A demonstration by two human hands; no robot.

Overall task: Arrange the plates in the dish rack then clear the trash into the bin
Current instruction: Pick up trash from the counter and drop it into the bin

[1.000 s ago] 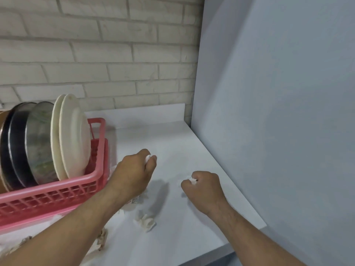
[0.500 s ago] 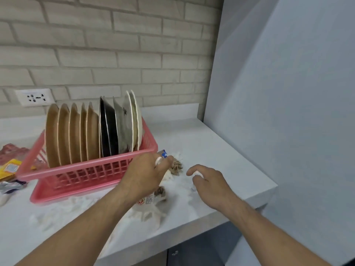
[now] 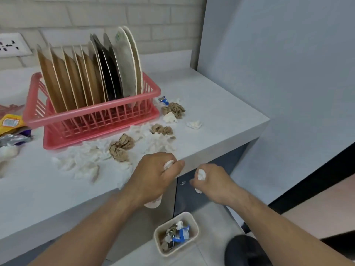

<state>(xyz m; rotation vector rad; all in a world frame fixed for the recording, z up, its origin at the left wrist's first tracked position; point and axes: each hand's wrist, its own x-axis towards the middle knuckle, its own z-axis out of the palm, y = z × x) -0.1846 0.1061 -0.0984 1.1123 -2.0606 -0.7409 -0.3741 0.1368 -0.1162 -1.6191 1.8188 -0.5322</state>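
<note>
A pink dish rack (image 3: 57, 120) on the white counter holds several plates (image 3: 90, 73) standing upright: brown ones, black ones and pale ones. Crumpled white tissues (image 3: 82, 162) and brown paper balls (image 3: 121, 146) lie scattered in front of the rack. My left hand (image 3: 155, 177) grips a wad of white trash at the counter's front edge. My right hand (image 3: 211, 179) grips a white crumpled tissue, just off the counter edge. A small beige bin (image 3: 194, 223) with trash inside stands on the floor below both hands.
Yellow and silver wrappers (image 3: 11, 129) lie left of the rack. A blue-and-white wrapper (image 3: 163, 100) sits by the rack's right corner. A grey wall panel (image 3: 278, 73) closes the right side. A wall socket (image 3: 11, 45) is at the back left. A black shoe (image 3: 244, 248) stands near the bin.
Both hands have pulled back from the counter to its front edge, above the bin. My right hand, open half a second ago, now grips a tissue. The view has tilted down.
</note>
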